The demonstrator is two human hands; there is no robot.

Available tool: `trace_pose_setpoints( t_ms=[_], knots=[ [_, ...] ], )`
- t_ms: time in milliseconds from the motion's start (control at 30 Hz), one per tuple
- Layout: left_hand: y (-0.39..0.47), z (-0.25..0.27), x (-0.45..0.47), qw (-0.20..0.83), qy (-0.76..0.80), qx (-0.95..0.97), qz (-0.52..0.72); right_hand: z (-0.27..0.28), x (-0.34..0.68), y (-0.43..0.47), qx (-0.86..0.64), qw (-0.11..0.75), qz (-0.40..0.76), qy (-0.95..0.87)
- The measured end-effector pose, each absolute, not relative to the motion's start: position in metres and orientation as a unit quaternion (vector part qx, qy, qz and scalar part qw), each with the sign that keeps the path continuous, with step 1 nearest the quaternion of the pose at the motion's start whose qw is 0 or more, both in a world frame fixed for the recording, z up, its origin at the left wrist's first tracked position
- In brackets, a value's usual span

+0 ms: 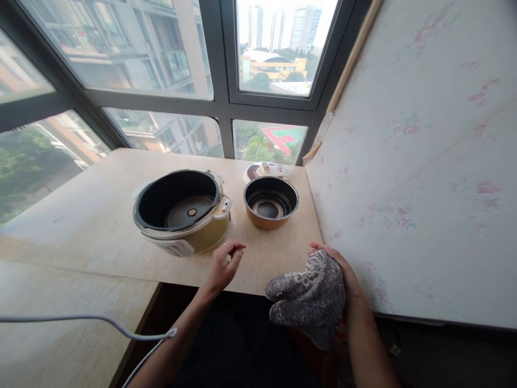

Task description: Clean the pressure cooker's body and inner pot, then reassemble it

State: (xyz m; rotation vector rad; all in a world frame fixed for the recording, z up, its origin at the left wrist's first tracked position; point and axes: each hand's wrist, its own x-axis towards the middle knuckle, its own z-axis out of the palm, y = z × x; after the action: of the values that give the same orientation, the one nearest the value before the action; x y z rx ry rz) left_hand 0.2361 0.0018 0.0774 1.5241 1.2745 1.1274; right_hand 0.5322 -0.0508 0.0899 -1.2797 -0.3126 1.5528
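My right hand grips what look like grey knitted socks with a pale pattern and two rounded ends pointing left. They hang at the counter's front edge, and some fingertips show above the fabric. My left hand is loosely curled with nothing visible in it, just in front of a gold and white electric cooker. The cooker has no lid on, and its dark inside shows a round metal piece at the bottom. Right of it stands a dark-lined inner pot with a gold outside, upright and touched by neither hand.
A white and brown lid lies behind the inner pot. The pale wooden counter runs up to the window frame. A flower-patterned wall bounds the right side. A grey cable hangs across the lower left.
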Motion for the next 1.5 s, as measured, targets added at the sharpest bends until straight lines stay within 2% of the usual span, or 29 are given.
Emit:
trace_pose_setpoints(
  t_ms=[200, 333, 500, 733, 1067, 1500],
  knots=[
    [0.021, 0.047, 0.261, 0.503, 0.524, 0.583, 0.364, 0.084, 0.540, -0.055, -0.531, 0.523, 0.656, -0.116],
    [0.053, 0.038, 0.286, 0.578, 0.552, 0.476, 0.367, 0.082, 0.539, -0.060, -0.520, 0.527, 0.665, -0.097],
    [0.106, 0.047, 0.313, 0.603, 0.592, 0.356, 0.399, 0.083, 0.539, -0.060, -0.511, 0.567, 0.643, -0.060],
    [0.140, 0.041, 0.321, 0.629, 0.620, 0.332, 0.332, 0.094, 0.539, -0.044, -0.483, 0.623, 0.613, -0.062],
    [0.112, 0.046, 0.293, 0.662, 0.588, 0.326, 0.331, 0.112, 0.529, -0.032, -0.497, 0.642, 0.567, -0.139],
    [0.052, 0.045, 0.228, 0.696, 0.570, 0.346, 0.267, 0.153, 0.492, -0.038, -0.462, 0.648, 0.571, -0.202]
  ],
)
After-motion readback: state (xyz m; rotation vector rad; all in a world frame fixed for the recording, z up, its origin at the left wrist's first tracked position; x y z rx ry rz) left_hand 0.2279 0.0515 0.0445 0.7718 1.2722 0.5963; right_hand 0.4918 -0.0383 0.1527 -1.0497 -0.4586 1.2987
